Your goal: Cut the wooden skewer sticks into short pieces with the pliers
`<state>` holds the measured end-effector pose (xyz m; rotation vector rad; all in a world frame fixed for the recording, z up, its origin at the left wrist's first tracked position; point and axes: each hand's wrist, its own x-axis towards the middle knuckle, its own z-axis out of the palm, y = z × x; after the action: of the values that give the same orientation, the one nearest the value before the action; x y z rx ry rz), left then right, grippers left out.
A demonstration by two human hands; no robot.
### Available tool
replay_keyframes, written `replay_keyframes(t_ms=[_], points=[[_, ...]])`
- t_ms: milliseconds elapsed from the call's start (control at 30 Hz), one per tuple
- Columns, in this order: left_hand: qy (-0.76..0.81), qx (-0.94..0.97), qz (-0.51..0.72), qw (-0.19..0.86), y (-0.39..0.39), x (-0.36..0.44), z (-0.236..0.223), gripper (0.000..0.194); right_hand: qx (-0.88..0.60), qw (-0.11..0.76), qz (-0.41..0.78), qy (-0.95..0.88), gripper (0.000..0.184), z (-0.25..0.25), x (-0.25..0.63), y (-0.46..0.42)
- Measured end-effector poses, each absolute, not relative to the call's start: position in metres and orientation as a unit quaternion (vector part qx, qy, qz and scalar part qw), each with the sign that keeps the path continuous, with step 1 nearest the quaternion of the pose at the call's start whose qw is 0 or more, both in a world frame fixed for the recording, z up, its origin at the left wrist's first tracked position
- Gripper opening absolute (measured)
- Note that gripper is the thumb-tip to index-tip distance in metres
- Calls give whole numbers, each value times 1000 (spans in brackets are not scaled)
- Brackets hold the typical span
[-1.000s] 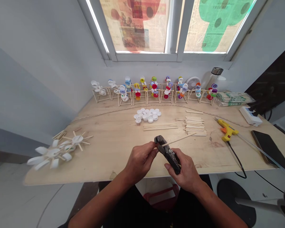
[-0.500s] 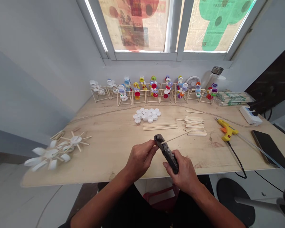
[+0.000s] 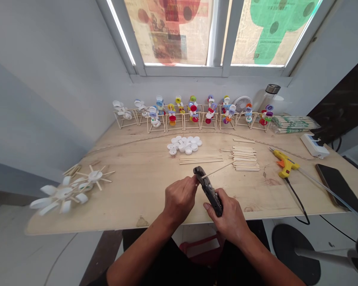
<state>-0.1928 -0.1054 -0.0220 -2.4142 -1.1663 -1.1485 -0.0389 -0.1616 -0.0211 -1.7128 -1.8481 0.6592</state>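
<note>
My right hand (image 3: pixel 230 214) is wrapped round the handles of a dark cutting tool that looks like pliers (image 3: pixel 210 192), its head pointing up and left. A thin wooden stick (image 3: pixel 219 171) runs through the jaws, its far end over the pile of short sticks (image 3: pixel 245 158). At the jaws, my left hand (image 3: pixel 180 198) pinches the near end of that stick, mostly hidden by the fingers. Beyond the tool lie several long sticks (image 3: pixel 201 159) in a row and a cluster of white bottle caps (image 3: pixel 185 144).
Small stick frames with coloured cap wheels (image 3: pixel 193 113) line the wall. Unmounted white wheels (image 3: pixel 64 194) lie at the left. On the right are a yellow glue gun (image 3: pixel 285 162), a phone (image 3: pixel 340 186), a power strip (image 3: pixel 314 145) and bagged sticks (image 3: pixel 295 123).
The stick has slid left through the jaws, leaving less of it on the right side. My left hand has rolled over, back of the hand up. The tool has shifted slightly left.
</note>
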Motion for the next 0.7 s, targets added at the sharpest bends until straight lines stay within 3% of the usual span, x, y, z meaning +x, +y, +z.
replay_keyframes(t_ms=[500, 700], points=[[-355, -847, -380, -113, -119, -206, 11, 18, -599, 272, 244, -713, 17, -7, -35, -171], [-357, -824, -343, -277, -123, -211, 28, 22, -588, 279, 245, -719, 17, -1, -33, -175]])
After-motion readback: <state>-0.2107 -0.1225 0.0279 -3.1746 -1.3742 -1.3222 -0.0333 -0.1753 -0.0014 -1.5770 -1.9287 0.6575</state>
